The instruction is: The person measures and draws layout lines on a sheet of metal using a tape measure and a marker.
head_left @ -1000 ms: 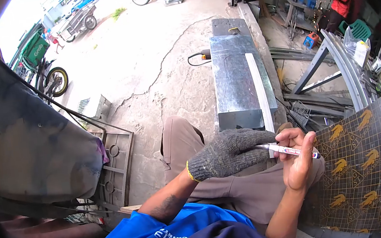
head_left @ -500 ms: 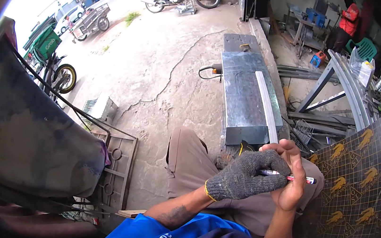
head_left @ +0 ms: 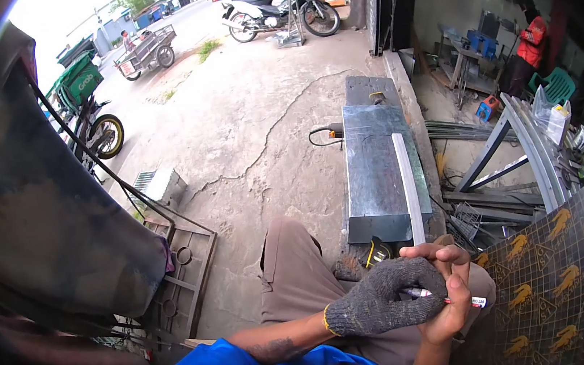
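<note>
My left hand (head_left: 386, 299), in a dark grey knit glove with a yellow cuff, is closed around a marker pen (head_left: 418, 292). My bare right hand (head_left: 447, 309) meets it from the right, its thumb pressed against the marker, whose white end sticks out beyond. Part of the pen is hidden by the fingers. Just past my right fingertips is the near end of a long pale flat strip (head_left: 407, 183). Most of that strip lies lengthwise on a shiny sheet-metal box (head_left: 374, 165), near its right side. Both hands are over my lap.
A dark bench (head_left: 371, 87) supports the box, with a corded power tool (head_left: 335, 131) beside it. Metal frames (head_left: 492, 150) and a patterned board (head_left: 538, 283) are at the right. A covered object (head_left: 36, 177) and metal grille (head_left: 187, 276) stand left. A person (head_left: 531, 40) is inside the workshop.
The view has tilted up, so the box and strip sit lower in it. The hands stay together on the marker, and less of its far end shows. People appear by the parked motorcycle.
</note>
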